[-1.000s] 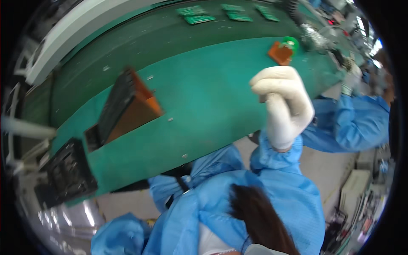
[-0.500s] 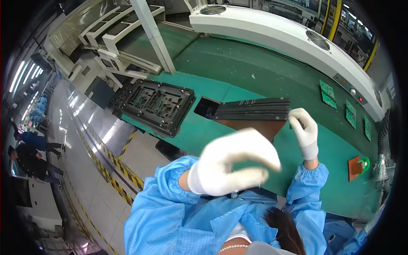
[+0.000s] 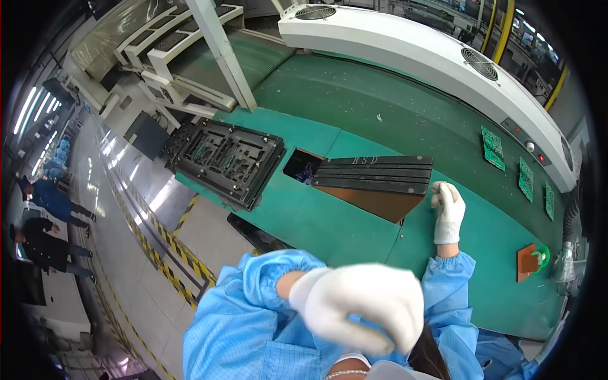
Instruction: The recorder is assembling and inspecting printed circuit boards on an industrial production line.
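One left hand (image 3: 364,304), white-gloved and blurred, curls in front of the blue smock (image 3: 288,361); whether its fingers are closed on anything cannot be told. Apart from it, the right hand (image 3: 448,212) bunches its gloved fingers just beside the right end of a wedge-shaped stand (image 3: 373,174); contact, or something small held, is hard to make out. The stand rests on the green table (image 3: 354,234), its ridged top black with pale lettering, its side brown. The dark opening (image 3: 297,163) at its left end has indistinct contents.
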{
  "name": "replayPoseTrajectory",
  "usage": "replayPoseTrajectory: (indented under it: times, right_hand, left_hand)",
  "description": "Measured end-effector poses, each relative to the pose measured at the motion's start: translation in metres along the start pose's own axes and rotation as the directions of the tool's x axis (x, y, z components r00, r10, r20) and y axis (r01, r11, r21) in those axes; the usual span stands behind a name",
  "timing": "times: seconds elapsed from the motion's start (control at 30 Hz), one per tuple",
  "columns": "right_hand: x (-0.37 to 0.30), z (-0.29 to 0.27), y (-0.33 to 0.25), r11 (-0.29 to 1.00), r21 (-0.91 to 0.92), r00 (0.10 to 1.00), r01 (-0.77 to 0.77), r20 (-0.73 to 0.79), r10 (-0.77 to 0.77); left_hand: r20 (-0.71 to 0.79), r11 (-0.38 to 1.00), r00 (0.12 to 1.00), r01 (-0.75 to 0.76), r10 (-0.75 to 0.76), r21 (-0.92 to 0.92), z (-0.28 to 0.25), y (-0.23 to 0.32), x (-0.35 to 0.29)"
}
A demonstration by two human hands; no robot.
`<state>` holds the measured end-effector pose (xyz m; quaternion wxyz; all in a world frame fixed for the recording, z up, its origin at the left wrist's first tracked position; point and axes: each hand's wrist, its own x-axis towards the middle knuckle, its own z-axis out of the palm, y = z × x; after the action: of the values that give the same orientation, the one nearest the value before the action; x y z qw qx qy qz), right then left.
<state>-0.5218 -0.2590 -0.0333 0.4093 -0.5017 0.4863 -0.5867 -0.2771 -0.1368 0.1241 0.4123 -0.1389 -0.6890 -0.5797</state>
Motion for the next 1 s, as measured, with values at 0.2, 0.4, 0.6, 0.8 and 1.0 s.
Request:
replayPoseTrajectory:
  times: [0.2,0.4,0.6,0.8,1.0]
  right_hand:
    - [-0.004,-0.007,0.016,0.998,-0.064,0.999,-0.002,0.034,0.004]
    - [0.000,-0.011,0.032,0.999,-0.051,0.970,-0.008,0.242,0.020]
    - [0.010,-0.026,0.050,0.994,-0.110,0.972,-0.020,0.232,0.046]
    - [0.011,-0.024,0.055,0.966,-0.260,0.964,0.010,0.260,0.060]
    - [-0.006,-0.005,0.035,0.904,-0.363,0.933,0.225,0.347,-0.093]
  left_hand:
    - [-0.620,0.832,0.783,0.314,0.046,0.457,-0.072,-0.048,-0.002]
    - [-0.852,0.474,0.484,0.713,0.200,0.516,-0.191,-0.114,-0.049]
    - [-0.825,0.207,0.488,0.872,-0.284,0.445,-0.209,-0.137,-0.071]
    - [-0.865,0.317,0.446,0.875,-0.229,0.367,-0.220,-0.137,-0.085]
    - [-0.870,0.270,0.407,0.902,-0.279,0.336,-0.221,-0.135,-0.084]
